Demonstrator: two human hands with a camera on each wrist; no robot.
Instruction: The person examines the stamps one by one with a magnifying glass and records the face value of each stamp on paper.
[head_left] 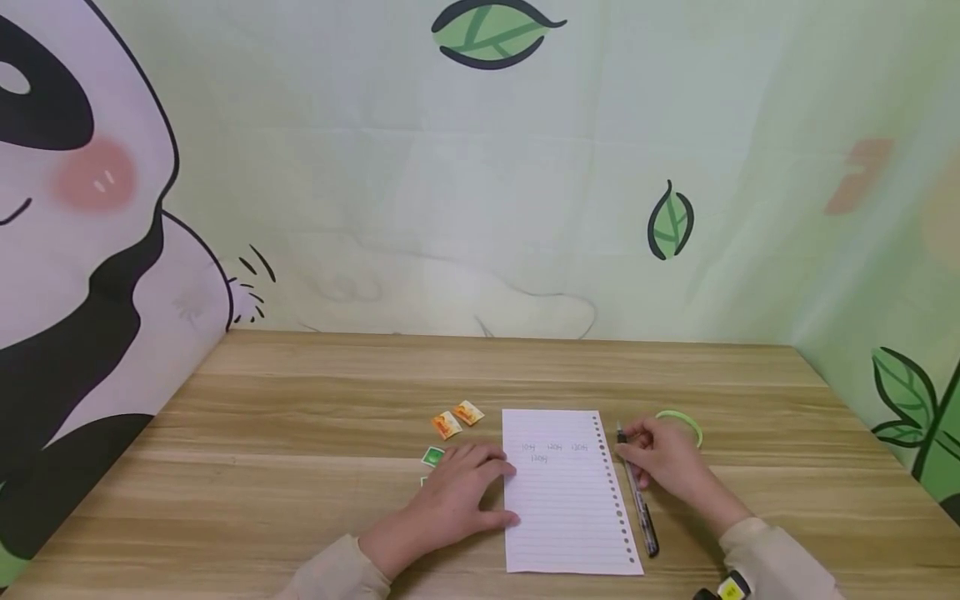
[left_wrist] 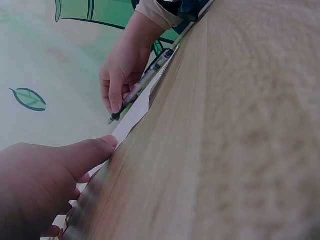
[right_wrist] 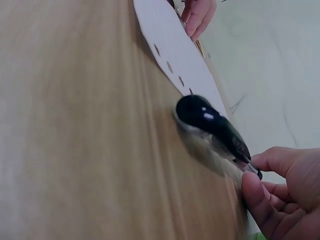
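Note:
A lined sheet of paper (head_left: 562, 508) with punched holes down its right edge lies on the table, with a few handwritten marks near its top. My left hand (head_left: 457, 496) rests at the sheet's left edge, fingers spread and the thumb touching the paper. To the right of the sheet, my right hand (head_left: 663, 458) pinches a clear-barrelled pen (head_left: 643, 512) near its tip between thumb and fingers. The pen's black end (right_wrist: 200, 112) points back toward the right wrist camera. Whether the pen touches the table, I cannot tell.
Two small orange stickers or cards (head_left: 457, 419) lie beyond my left hand. Green ones (head_left: 432, 456) are partly hidden by that hand. A light green ring (head_left: 686, 422) lies behind my right hand. A printed cloth wall (head_left: 450, 208) borders the wooden table (head_left: 300, 400).

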